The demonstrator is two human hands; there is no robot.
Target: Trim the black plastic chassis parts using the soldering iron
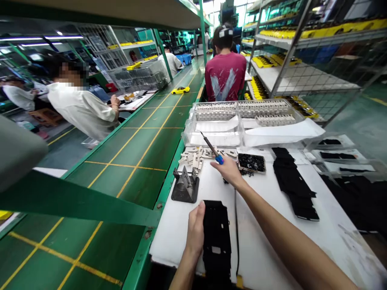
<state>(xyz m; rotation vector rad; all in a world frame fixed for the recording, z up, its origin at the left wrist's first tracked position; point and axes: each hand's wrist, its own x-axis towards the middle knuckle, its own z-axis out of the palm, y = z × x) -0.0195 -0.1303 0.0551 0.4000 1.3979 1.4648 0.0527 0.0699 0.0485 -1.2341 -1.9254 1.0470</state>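
My right hand [231, 171] is closed around the blue handle of a soldering iron [211, 147], its dark tip pointing up and to the left. My left hand [196, 227] grips the left edge of a flat black plastic part [216, 233] with cut-outs, near the table's front edge. A dark metal soldering iron stand [185, 187] sits to the left, between the two hands. Behind it lies a loose pile of small off-white plastic pieces [195, 157]. Just past my right hand, a small box [252, 162] holds many tiny black parts, some spilled beside it.
A green conveyor [121, 161] runs along the left, with a yellow toy car [180, 90] on it. Clear trays [211, 139] of white pieces stand at the back. More black plastic parts [293, 183] lie on the right. Co-workers sit ahead [225, 72] and across the conveyor.
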